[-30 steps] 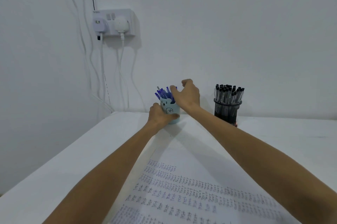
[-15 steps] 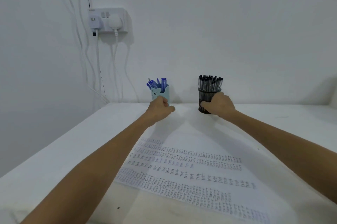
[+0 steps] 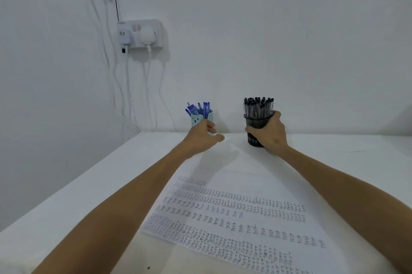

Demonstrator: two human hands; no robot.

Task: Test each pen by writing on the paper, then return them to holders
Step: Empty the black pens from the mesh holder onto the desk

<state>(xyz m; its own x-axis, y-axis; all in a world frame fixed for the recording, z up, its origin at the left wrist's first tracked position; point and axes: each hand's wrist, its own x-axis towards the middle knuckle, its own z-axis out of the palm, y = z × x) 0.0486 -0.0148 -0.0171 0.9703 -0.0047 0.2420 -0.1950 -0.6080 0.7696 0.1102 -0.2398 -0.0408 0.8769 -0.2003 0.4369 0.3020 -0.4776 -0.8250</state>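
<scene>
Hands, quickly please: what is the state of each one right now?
Left hand: fingers curled round the light blue bear-face pen cup.
Right hand: fingers curled round the black mesh cylindrical pen holder.

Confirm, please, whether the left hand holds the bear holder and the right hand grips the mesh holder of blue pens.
No: the head view shows black pens in the mesh holder the right hand grips; the left hand does hold the bear holder.

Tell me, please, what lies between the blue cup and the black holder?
Nothing stands there: the head view shows only bare table between the blue cup and the black holder, save the thumb of the left hand, jutting in beside the cup.
</scene>
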